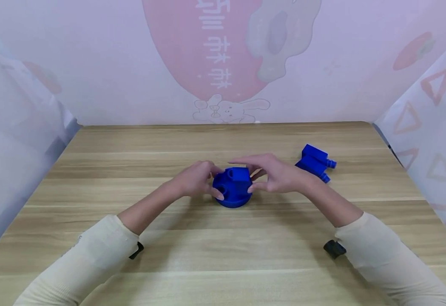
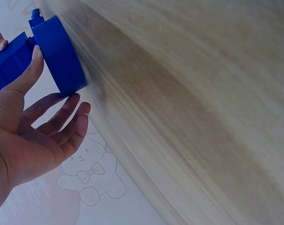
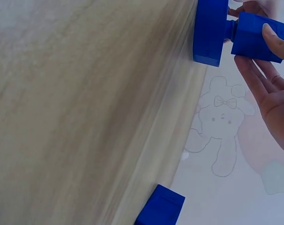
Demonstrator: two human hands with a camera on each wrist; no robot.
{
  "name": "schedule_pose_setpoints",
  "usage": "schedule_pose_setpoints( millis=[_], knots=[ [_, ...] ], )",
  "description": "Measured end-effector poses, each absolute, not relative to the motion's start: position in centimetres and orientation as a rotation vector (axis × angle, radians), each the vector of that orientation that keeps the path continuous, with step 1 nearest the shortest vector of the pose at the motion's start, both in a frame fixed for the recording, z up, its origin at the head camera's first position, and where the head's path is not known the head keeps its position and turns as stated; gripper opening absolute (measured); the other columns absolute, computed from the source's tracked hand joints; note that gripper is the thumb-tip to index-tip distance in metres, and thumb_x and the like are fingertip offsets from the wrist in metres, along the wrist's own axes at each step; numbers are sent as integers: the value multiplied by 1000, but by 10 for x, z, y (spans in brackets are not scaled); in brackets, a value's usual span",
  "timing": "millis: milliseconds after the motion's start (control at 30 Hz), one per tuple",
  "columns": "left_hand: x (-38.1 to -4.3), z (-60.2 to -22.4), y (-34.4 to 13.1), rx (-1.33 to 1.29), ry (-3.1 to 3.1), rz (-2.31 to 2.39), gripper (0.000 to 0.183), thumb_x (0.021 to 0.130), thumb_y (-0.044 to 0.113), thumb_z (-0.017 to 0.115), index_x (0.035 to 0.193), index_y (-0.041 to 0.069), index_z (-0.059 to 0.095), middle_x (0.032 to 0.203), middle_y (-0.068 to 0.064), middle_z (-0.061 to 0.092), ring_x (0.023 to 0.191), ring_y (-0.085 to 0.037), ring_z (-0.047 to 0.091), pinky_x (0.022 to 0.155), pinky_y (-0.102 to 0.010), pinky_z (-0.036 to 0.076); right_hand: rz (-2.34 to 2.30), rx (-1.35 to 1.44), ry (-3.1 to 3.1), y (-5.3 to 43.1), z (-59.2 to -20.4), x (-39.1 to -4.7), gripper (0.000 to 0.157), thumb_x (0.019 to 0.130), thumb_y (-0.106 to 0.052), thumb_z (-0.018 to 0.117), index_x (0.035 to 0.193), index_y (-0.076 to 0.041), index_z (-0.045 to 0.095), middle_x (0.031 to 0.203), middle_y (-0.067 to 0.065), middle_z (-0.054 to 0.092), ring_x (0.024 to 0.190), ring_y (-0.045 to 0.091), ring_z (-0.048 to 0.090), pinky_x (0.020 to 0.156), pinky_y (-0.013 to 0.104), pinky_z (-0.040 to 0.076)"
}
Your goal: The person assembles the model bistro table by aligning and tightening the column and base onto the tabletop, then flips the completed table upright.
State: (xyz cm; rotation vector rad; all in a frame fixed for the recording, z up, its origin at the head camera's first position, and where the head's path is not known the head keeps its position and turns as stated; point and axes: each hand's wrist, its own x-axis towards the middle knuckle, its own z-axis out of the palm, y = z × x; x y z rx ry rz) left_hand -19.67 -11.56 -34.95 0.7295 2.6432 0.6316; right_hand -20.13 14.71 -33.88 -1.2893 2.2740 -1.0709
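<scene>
A blue round base (image 1: 233, 203) lies flat on the wooden table in front of me. Its rim is between the thumb and fingers of my left hand (image 1: 196, 180); in the left wrist view the thumb presses its upper side near a small peg. Over the base stands a blue block (image 3: 252, 37), joined to it by a short neck or peg in the right wrist view. My right hand (image 1: 280, 174) pinches this block between thumb and fingertips. How deep the neck sits in the base cannot be seen.
Behind my right hand lie more blue blocks (image 1: 312, 161) with pegs pointing right; whether they are joined I cannot tell. The wooden table (image 1: 223, 250) ends at a printed back wall (image 1: 112, 63), with pale sheets on both sides.
</scene>
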Motion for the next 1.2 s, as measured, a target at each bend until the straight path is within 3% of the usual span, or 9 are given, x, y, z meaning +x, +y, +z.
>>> schedule_pose_setpoints(
  millis=[167, 333, 433, 533, 667, 800, 933, 1067, 1200],
  knots=[
    [-196, -350, -117, 739, 2644, 644, 72, 81, 29, 91, 137, -5, 63, 124, -19, 70, 109, -30, 67, 90, -41, 57, -1030, -1313, 2274, 145, -337, -200, 63, 91, -4, 78, 149, -2, 52, 142, 15, 60, 123, 33, 62, 93, 46, 59],
    [-196, -348, -117, 738, 2633, 650, 72, 81, 28, 91, 137, -7, 62, 125, -20, 70, 111, -31, 66, 94, -42, 57, -984, -1244, 2401, 140, -336, -199, 58, 86, -15, 87, 134, -3, 57, 112, 9, 67, 100, 24, 66, 83, 37, 62],
    [-196, -347, -116, 731, 2626, 647, 72, 82, 27, 91, 137, -8, 62, 125, -21, 70, 112, -31, 66, 96, -43, 56, -918, -1204, 2523, 136, -336, -198, 51, 82, -26, 91, 115, -7, 57, 91, 3, 62, 85, 21, 62, 73, 33, 59],
    [-196, -347, -115, 728, 2625, 635, 72, 82, 28, 90, 137, -8, 62, 124, -21, 70, 113, -31, 66, 97, -44, 56, -850, -1157, 2644, 131, -335, -197, 53, 77, -35, 94, 99, -10, 52, 83, 3, 56, 77, 20, 56, 66, 31, 51],
    [-196, -348, -114, 727, 2625, 626, 72, 83, 28, 90, 137, -8, 61, 125, -21, 70, 113, -31, 66, 98, -44, 56, -794, -1103, 2727, 128, -335, -196, 58, 74, -41, 95, 92, -11, 48, 79, 6, 53, 73, 19, 52, 64, 31, 44],
    [-196, -348, -114, 722, 2621, 627, 72, 83, 28, 90, 138, -8, 61, 125, -21, 69, 114, -31, 66, 98, -44, 56, -844, -1087, 2669, 130, -336, -199, 57, 75, -42, 94, 101, -9, 55, 86, 3, 62, 80, 22, 59, 69, 33, 51],
    [-196, -347, -115, 729, 2618, 632, 72, 82, 27, 90, 138, -8, 61, 125, -21, 70, 114, -31, 66, 98, -44, 55, -993, -1121, 2520, 138, -338, -204, 56, 81, -31, 91, 122, -5, 61, 106, 5, 69, 96, 25, 63, 75, 41, 57],
    [-197, -347, -115, 739, 2615, 635, 71, 83, 26, 90, 138, -9, 61, 126, -22, 69, 114, -33, 66, 99, -45, 55, -1122, -1177, 2392, 143, -339, -209, 56, 88, -16, 84, 136, 0, 60, 127, 12, 67, 107, 26, 62, 79, 45, 58],
    [-198, -347, -114, 737, 2617, 623, 72, 83, 26, 90, 138, -9, 60, 127, -22, 69, 115, -34, 65, 100, -45, 55, -1251, -1227, 2176, 149, -343, -217, 61, 98, -18, 72, 150, 3, 48, 147, 22, 56, 131, 35, 57, 100, 49, 54]
  ],
)
